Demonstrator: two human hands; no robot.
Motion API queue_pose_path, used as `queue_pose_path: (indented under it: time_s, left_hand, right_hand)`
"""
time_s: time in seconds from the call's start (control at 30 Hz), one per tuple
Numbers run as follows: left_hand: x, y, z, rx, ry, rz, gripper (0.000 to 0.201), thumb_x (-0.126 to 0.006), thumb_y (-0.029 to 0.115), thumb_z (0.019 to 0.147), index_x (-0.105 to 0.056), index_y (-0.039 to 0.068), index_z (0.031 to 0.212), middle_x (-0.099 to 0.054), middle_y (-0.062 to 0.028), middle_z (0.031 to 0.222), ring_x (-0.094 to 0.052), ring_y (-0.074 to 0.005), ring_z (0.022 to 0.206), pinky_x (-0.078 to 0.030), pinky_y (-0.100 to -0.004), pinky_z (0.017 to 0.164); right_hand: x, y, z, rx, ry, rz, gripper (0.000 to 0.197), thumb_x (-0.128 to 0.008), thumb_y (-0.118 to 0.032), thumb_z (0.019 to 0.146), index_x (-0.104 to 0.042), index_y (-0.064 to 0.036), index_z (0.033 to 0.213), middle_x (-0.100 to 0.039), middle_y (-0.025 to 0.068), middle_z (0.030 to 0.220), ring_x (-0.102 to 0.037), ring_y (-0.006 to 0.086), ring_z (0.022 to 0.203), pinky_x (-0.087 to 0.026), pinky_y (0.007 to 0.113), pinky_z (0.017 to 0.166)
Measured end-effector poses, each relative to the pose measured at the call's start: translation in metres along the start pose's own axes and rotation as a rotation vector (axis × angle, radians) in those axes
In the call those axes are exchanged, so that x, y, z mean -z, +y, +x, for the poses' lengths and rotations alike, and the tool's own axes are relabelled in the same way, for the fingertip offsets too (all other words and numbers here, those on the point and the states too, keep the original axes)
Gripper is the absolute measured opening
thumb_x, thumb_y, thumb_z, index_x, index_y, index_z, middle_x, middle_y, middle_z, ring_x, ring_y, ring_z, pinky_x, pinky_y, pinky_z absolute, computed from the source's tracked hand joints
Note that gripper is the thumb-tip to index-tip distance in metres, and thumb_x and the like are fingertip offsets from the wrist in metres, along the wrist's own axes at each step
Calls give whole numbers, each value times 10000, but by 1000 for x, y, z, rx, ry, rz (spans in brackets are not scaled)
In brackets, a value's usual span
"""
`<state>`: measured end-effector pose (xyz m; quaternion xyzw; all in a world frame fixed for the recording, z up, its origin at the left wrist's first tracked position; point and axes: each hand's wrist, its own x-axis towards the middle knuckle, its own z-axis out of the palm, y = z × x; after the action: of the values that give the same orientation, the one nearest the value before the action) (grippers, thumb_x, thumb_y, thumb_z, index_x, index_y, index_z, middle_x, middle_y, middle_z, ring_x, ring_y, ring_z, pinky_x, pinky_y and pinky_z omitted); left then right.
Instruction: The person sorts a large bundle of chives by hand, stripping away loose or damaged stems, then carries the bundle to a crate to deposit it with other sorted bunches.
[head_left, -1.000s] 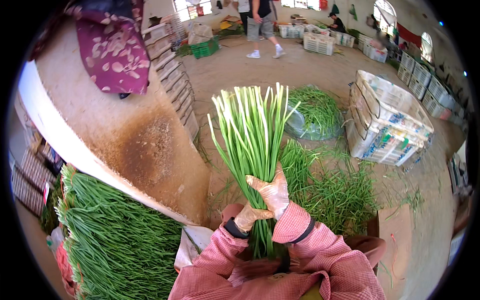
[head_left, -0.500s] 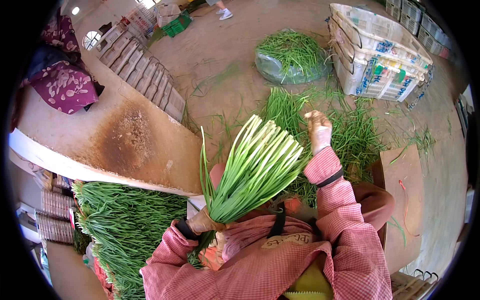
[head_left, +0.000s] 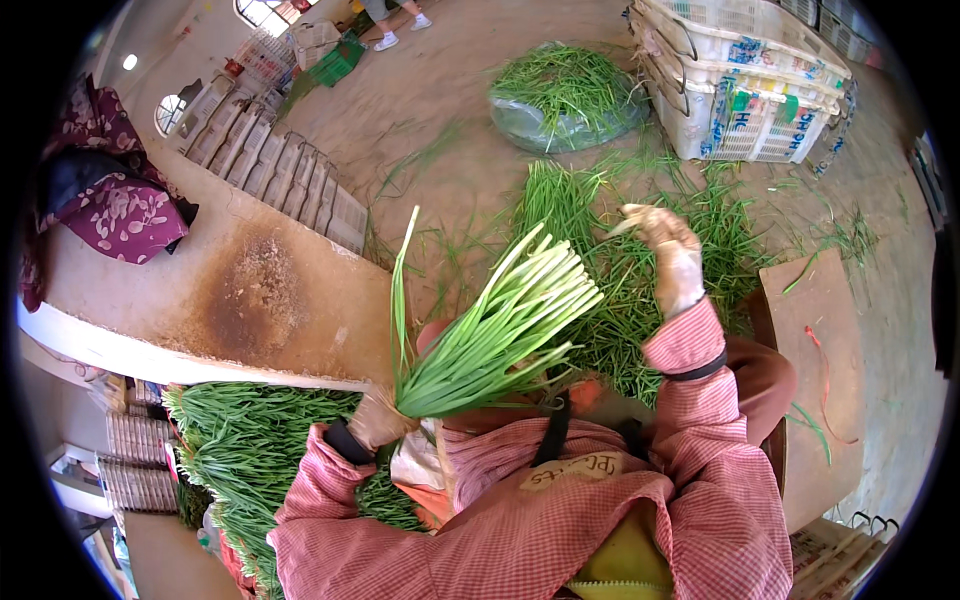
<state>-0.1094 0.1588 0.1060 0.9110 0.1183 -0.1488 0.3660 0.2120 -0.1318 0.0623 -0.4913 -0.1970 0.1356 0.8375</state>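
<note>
My left hand [head_left: 378, 416], in a thin stained glove, is closed around the green lower part of a bunch of garlic chives [head_left: 500, 345]. The pale cut ends fan up and to the right, and a few stalks stand apart on the left side. Raised to the right of the bunch, my gloved right hand [head_left: 668, 250] has its fingers bent together. A small pale sliver shows at its fingertips, too small to name. Beneath it lies a loose heap of chives [head_left: 640, 315] on the floor.
A thick stack of chives [head_left: 260, 450] lies at my left, beside a stained ledge [head_left: 330, 330] with a purple floral cloth [head_left: 120, 215]. Ahead are a plastic bag of greens [head_left: 565, 100] and stacked white crates [head_left: 745, 110]. Cardboard [head_left: 815, 400] lies right. A person's legs [head_left: 395, 20] show far off.
My right hand has shifted slightly right, its fingers now pointing left with a pale sliver at the tips. The bunch has tilted right, and some stalks now stand apart on its left.
</note>
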Motion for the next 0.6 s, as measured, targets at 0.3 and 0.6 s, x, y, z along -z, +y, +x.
queue_pose_path:
  time_s: [0.3, 0.6]
  left_hand:
    - [100, 93, 60, -427, 467, 1440, 632, -552, 55, 643, -440, 225, 1242, -515, -19, 770, -534, -189, 682, -429, -328, 629]
    - [163, 141, 123, -590, 555, 1831, 613, -510, 41, 697, -400, 239, 1266, -476, -7, 718, -519, -161, 645, -451, -310, 604]
  right_hand:
    - [-48, 80, -45, -716, -87, 266, 507, -633, -387, 760, -449, -103, 1137, -548, 62, 937, -554, 162, 773, -492, 301, 629]
    - [67, 201, -111, -1125, 343, 239, 131, -465, -127, 865, -526, -38, 939, -497, 27, 713, -411, 122, 541, -325, 215, 491]
